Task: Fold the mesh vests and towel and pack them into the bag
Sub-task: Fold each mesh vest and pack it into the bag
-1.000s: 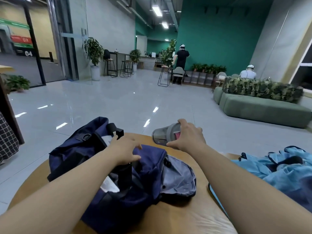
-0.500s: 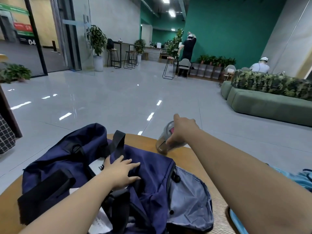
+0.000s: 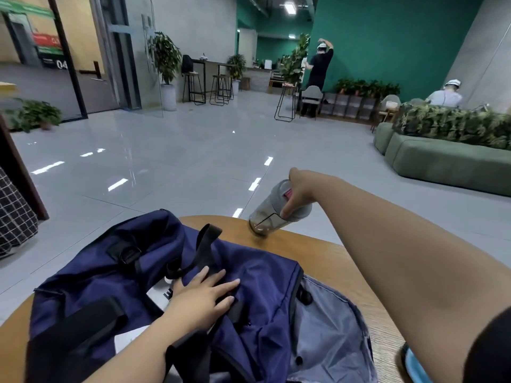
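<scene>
Head view: my right hand (image 3: 300, 190) grips the bottle (image 3: 276, 210) (tilted) at the table (image 3: 326, 252) edge; left hand (image 3: 204, 295) lies flat on the bag (image 3: 110, 277).

Navy bag (image 3: 257, 275), grey bottle (image 3: 272, 210), wood-brown table (image 3: 329, 254).

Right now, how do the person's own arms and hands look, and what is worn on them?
Both forearms are bare from the elbow down, with no watch, bracelet, ring or glove visible. The left hand and right hand are uncovered. A dark, short sleeve edge shows on the right upper arm at the lower right corner. No sleeve shows on the left arm in view.
</scene>
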`<state>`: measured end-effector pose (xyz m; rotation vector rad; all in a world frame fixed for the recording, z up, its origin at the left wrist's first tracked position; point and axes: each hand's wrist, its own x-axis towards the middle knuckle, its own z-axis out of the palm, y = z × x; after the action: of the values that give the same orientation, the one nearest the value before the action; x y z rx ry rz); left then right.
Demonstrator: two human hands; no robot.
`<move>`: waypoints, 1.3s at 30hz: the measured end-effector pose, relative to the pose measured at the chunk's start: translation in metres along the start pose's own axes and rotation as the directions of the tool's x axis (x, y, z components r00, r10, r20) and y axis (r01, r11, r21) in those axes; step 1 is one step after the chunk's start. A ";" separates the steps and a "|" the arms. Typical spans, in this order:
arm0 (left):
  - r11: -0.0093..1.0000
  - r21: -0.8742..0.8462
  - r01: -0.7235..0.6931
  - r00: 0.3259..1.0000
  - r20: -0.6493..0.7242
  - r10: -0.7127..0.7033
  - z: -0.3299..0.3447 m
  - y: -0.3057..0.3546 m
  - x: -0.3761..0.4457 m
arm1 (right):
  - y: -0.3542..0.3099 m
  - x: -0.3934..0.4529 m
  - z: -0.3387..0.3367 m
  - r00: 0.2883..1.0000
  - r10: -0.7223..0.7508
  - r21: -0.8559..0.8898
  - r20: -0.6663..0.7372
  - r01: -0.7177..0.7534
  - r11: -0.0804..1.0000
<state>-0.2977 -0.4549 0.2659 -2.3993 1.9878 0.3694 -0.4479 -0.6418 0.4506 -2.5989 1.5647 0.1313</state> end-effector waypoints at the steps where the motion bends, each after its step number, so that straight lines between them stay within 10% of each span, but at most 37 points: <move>1: 1.000 -0.001 0.002 1.000 0.008 -0.002 0.000 0.000 0.000 | 0.001 0.001 0.001 1.000 -0.006 0.003 -0.003 0.006 1.000; 16: 0.999 -0.033 0.022 0.997 0.073 -0.020 -0.005 0.002 0.000 | -0.030 0.005 -0.028 0.990 0.015 -0.297 0.140 0.027 0.955; 39: 0.998 -0.067 0.001 1.000 -0.007 -0.001 0.001 -0.001 -0.002 | 0.017 0.015 0.033 0.953 -0.038 0.391 -0.301 0.160 0.906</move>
<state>-0.2971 -0.4525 0.2648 -2.4441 2.0088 0.4346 -0.4563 -0.6585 0.4148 -2.4217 1.3435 -0.5510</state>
